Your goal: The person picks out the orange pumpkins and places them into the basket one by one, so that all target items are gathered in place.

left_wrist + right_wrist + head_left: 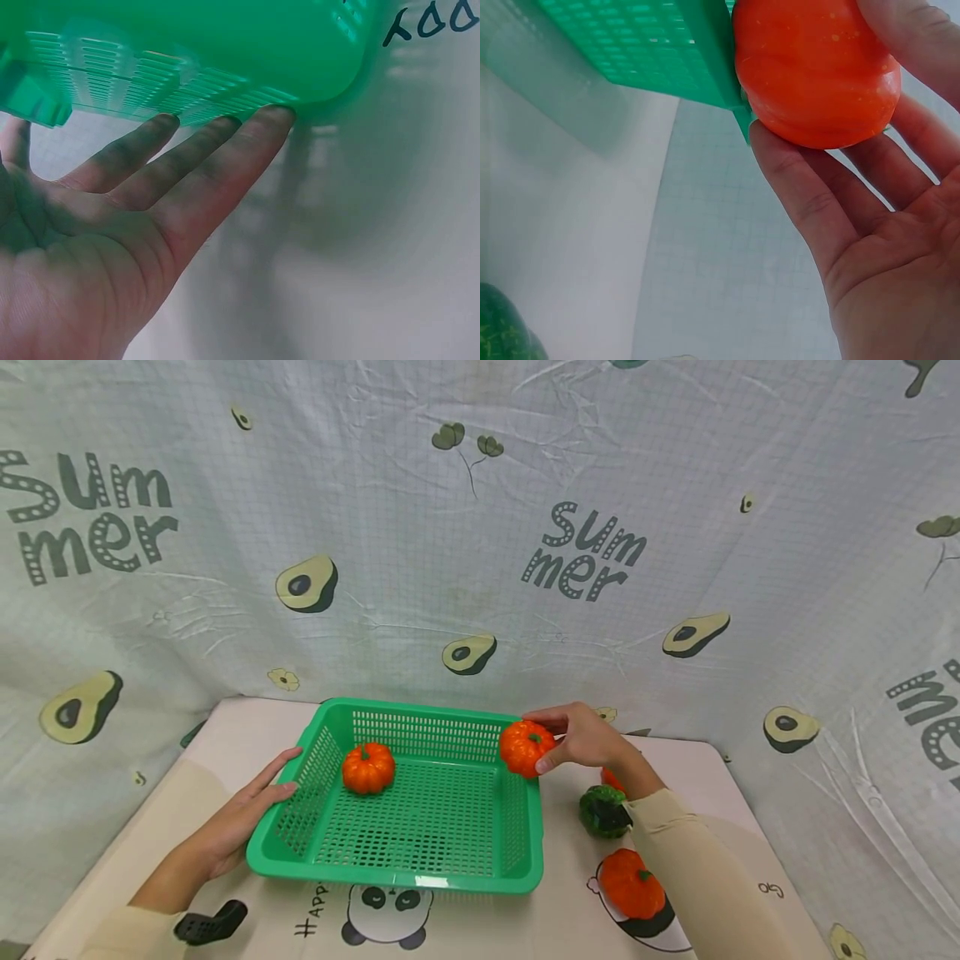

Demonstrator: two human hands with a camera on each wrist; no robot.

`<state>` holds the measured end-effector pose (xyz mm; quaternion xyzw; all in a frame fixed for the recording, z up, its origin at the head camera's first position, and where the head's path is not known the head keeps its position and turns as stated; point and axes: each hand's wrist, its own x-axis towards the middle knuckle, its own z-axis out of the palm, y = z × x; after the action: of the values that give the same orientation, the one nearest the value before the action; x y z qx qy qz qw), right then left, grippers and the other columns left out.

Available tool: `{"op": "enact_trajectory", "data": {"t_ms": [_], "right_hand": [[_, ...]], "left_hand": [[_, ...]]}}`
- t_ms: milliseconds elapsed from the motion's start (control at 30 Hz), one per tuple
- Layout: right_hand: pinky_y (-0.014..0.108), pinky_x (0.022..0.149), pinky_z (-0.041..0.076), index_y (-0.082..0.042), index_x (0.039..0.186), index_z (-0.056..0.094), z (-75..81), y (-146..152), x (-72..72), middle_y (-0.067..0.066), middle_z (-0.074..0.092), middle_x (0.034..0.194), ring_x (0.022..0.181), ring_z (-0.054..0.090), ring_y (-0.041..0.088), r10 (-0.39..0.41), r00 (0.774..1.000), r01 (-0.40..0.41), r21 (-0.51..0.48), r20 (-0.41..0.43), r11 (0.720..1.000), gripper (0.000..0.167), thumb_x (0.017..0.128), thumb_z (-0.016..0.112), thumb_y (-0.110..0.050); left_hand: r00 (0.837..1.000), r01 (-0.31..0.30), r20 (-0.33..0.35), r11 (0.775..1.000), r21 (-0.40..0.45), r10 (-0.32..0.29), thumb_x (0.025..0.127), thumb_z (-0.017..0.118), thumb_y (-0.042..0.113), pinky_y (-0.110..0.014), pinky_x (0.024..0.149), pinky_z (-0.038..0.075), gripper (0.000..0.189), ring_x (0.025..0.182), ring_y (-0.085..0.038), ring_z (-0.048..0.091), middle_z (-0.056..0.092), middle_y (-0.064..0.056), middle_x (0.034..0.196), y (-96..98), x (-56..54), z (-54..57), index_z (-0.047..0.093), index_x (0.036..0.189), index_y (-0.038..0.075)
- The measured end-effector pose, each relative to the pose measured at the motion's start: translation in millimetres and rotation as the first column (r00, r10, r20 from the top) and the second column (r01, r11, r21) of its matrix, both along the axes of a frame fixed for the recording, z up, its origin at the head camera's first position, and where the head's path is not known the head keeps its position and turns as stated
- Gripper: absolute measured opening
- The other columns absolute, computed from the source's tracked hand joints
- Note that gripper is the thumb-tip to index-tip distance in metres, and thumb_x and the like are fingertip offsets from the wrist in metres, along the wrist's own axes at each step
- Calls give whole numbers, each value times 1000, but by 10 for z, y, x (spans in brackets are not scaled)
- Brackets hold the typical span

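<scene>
Clearly, from my head, my two hands are well apart, at opposite sides of a green basket [360,873] on the table [480,935]. My left hand [243,814] touches its left side; my right hand [588,742] grips an orange pumpkin [522,746] at the right end of the far rim. A second pumpkin [368,768] sits inside, near the left wall. To the basket's right lie a green pumpkin [600,808] and, nearer me, a third pumpkin [630,881], also orange.

From my left wrist, my fingers [217,180] reach out straight and spread, tips against the basket's slotted side.

From my right wrist, thumb [922,37] and fingers hold the orange pumpkin from opposite sides, right beside the rim; I cannot tell whether it touches.
</scene>
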<state>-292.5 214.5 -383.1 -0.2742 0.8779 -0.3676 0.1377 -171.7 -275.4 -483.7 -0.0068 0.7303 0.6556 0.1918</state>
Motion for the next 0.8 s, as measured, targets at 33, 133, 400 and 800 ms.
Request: {"op": "enact_trajectory", "data": {"t_ms": [33,133,400,800], "right_hand": [[42,96,59,-5,143,63,-4,-7,-2,17,71,135,118,69,32,0,1000,0,-3,1,1000,73,78,92,-19],[41,96,59,-5,143,64,-17,-23,-7,16,71,135,118,69,31,-4,1000,4,-10,7,1000,72,78,92,-18],[41,97,58,-6,142,65,-19,-76,-12,16,71,134,119,69,31,3,1000,-3,-20,6,1000,72,77,93,-18],[43,98,58,-6,143,64,-32,-170,-18,14,71,135,119,69,30,-23,999,24,-27,41,999,76,74,95,-17]], "left_hand": [[1000,0,-1,1000,1,0,113,40,38,-32,94,56,69,146,-41,37,-3,-26,174,-1,0,1,-3,168,39],[1000,2,-1,1000,3,-2,113,40,38,-32,94,56,69,145,-40,38,-3,-26,174,0,2,3,-2,168,38],[1000,3,2,1000,6,-3,113,41,37,-34,94,56,69,141,-37,42,-3,-26,174,4,10,15,-2,168,38],[1000,2,2,1000,6,-2,113,41,37,-34,93,56,69,136,-33,47,-1,-26,174,-8,5,10,-1,168,38]]}}
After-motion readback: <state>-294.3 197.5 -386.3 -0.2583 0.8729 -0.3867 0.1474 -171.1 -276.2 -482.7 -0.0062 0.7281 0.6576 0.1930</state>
